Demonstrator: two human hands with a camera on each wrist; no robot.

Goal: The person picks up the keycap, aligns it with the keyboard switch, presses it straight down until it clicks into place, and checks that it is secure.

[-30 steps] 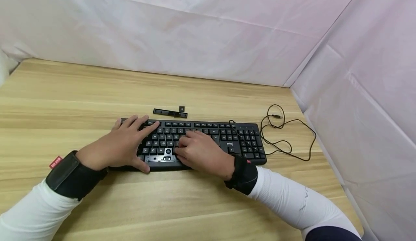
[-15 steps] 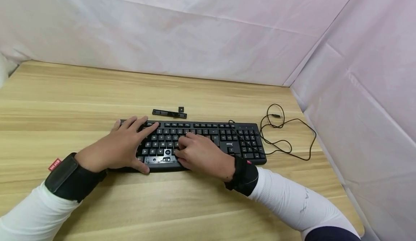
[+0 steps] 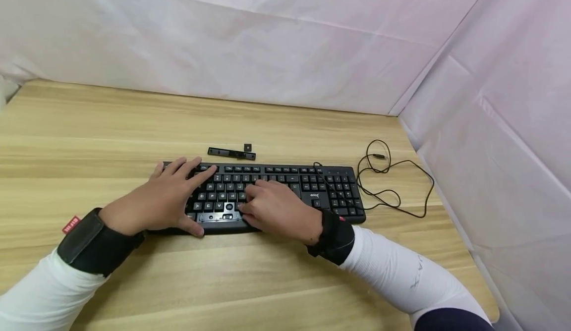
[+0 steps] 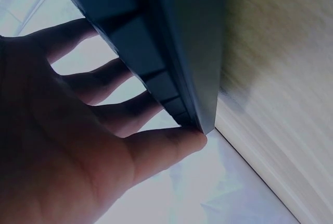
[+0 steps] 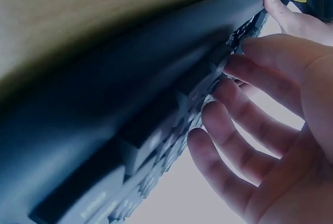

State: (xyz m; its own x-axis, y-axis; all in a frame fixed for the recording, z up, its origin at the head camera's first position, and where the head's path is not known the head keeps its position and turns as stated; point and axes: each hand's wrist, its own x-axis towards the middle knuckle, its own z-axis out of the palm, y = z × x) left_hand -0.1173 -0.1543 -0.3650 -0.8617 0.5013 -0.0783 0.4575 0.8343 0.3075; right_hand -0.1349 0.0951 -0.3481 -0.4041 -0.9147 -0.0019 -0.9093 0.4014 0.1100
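Note:
A black keyboard (image 3: 272, 170) lies on the table with its spacebar slot (image 3: 218, 217) bare. Just above that slot, one key position (image 3: 229, 206) shows a dark round mount without a cap. My left hand (image 3: 165, 199) spreads over the keyboard's left end; its thumb (image 4: 171, 143) touches the front edge and the other fingers rest across the keys. Beside the bare mount, my right hand (image 3: 278, 209) bends its fingers, with thumb and index fingertip (image 5: 234, 66) together on a keycap, mostly hidden by them. The remaining right fingers hover loosely curled above the keys.
A detached spacebar (image 3: 231, 153) lies upside down behind the keyboard, with a small loose keycap (image 3: 247, 147) beside it. The keyboard's cable (image 3: 415, 162) loops over the table at the right. White cloth (image 3: 223, 38) hangs along the back and right sides.
Both hands keep nearly the same places on the keyboard. My right fingers shift only slightly at the keycap, and the head view drifts a little.

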